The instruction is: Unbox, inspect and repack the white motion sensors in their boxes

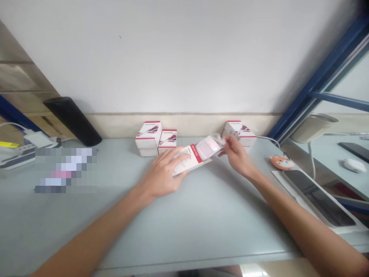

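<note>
Over the desk, in our hands: a long blister pack (188,163) of white card with a clear plastic bubble at its upper end, held up between us; we cannot tell whether its lower corner touches the desk.
Contents: a white device (209,149) with a pinkish glare on its face sits inside the bubble.
Long axis: it slants from lower left to upper right, with the bubble end pointing toward the boxes at the right.
Left hand (161,175): fingers half spread and curled over the card, with the pack firmly in their hold.
Right hand (235,154): nearly closed, thumb and fingers pinching the clear upper end.
Writing: a red band on the card carries white capitals that seem to read DETECTOR; the print beside it is too small for us to read.
Beyond the pack: three white boxes (167,141) with red trim stand on the grey desk (144,238) against the wall, with two at left and one behind our right hand.
Farther right: an orange fox-faced object (281,162) lies beside a dark tablet (318,198).
Farther left: a black cylinder (72,121) lies near a power strip (23,156).
</note>
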A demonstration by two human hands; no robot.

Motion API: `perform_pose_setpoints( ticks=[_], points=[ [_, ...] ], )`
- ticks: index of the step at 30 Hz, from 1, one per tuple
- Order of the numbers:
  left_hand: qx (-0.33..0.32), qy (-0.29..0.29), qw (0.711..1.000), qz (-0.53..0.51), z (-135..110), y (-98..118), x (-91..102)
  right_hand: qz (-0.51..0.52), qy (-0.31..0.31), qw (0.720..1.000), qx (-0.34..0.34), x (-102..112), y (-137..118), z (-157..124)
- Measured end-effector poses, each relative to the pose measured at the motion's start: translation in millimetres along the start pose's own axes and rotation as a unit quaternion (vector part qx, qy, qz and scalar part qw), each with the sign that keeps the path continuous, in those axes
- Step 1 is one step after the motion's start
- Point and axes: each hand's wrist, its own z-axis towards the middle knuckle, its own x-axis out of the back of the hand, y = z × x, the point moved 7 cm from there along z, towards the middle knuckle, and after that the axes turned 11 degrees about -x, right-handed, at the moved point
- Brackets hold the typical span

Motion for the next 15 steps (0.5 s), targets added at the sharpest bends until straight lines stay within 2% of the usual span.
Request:
perform_pose_setpoints(
  ticks=[2,4,8,11,13,15],
  points=[
    [0.004,-0.02,1.0,0.006,-2.2,-0.3,-4.9,0.098,-0.013,0.992,-0.076,-2.6,5.5,-0.6],
    [-0.001,-0.028,1.0,0.003,-4.3,-0.5,-8.6,0.141,-0.023,0.981,-0.13,-10.8,6.4,-5.0],
    [-0.029,-0.03,0.999,-0.004,-5.6,-1.1,-11.1,0.1,-0.001,0.978,-0.182,-21.2,5.7,-13.2],
    [-0.047,-0.044,0.998,0.025,-2.6,1.0,-8.1,0.072,0.069,0.983,-0.155,-12.1,1.0,-13.2],
    [-0.054,-0.036,0.997,0.048,0.9,5.0,-2.2,0.065,0.126,0.985,-0.099,-1.2,-8.0,-12.2],
    [-0.051,-0.005,0.997,0.056,4.1,10.6,5.9,0.062,0.163,0.984,-0.043,7.2,-17.6,-12.3]
  ],
)
